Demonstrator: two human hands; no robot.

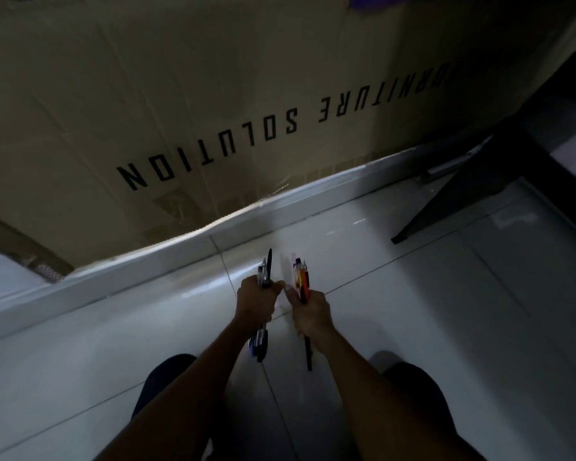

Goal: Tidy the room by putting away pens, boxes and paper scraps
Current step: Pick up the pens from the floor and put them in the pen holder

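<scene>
My left hand point(256, 301) grips a bundle of dark and blue pens point(266, 269); their ends stick out above and below my fist. Close beside it, my right hand point(310, 312) grips a second bundle of pens point(301, 277) with orange, red and clear barrels, and one black pen hangs out below the hand. Both hands are held above the white tiled floor point(413, 311), thumbs nearly touching.
A big cardboard box point(213, 94) printed "FURNITURE SOLUTION" leans along the white baseboard point(147, 264) ahead. A black table leg point(446, 201) slants down to the floor at the right. My knees show at the bottom of the view.
</scene>
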